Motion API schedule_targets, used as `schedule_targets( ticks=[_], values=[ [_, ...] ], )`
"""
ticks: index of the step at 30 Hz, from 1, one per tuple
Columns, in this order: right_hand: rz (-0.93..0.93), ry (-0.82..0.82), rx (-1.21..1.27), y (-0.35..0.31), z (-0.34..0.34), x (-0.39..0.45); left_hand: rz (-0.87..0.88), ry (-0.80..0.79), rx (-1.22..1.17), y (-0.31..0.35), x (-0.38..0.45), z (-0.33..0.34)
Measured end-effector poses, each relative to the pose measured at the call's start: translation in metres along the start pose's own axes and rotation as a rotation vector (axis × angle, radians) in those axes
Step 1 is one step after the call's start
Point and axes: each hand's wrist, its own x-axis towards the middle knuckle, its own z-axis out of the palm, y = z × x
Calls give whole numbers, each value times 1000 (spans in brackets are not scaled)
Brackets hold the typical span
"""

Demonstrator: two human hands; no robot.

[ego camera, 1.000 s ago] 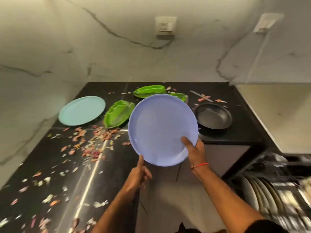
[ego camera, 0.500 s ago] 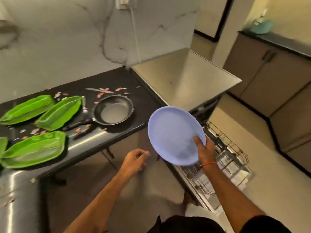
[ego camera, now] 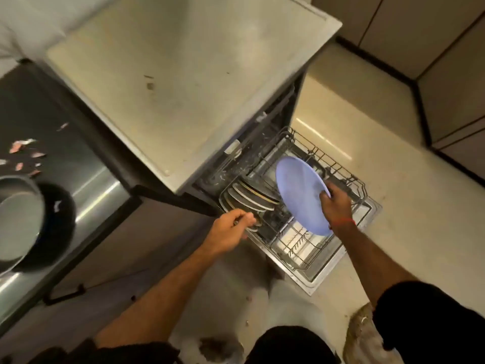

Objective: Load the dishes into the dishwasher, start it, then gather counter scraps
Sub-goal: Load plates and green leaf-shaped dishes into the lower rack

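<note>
My right hand grips a lavender-blue plate by its right rim and holds it tilted, nearly on edge, over the middle of the pulled-out dishwasher rack. Several pale plates stand in the rack's left rows. My left hand is at the rack's near-left corner, its fingers curled around the wire rim beside those plates. The plate's lower edge hides the tines under it.
The open dishwasher door lies flat over the floor under the rack. The beige dishwasher top juts out above. On the black counter to the left sit a dark frying pan and pink scraps.
I turned from the counter to the dishwasher. My right hand carried the blue plate down over the rack, and my left hand moved from open air to the rack's corner.
</note>
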Motion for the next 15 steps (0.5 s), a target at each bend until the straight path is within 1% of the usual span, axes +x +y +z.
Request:
schedule_targets(
  ticks=[4,6,11,15],
  values=[
    [53,-6,-62,20,16,80,-27,7,-24,32,60,32],
    [54,-11,-88,29,30,115,-43,8,-34,37,84,45],
    [65,-38,-83,50,67,186,-84,-8,-69,27,107,65],
    [21,-81,-126,62,92,222,-144,-9,-73,4,117,69]
  ],
)
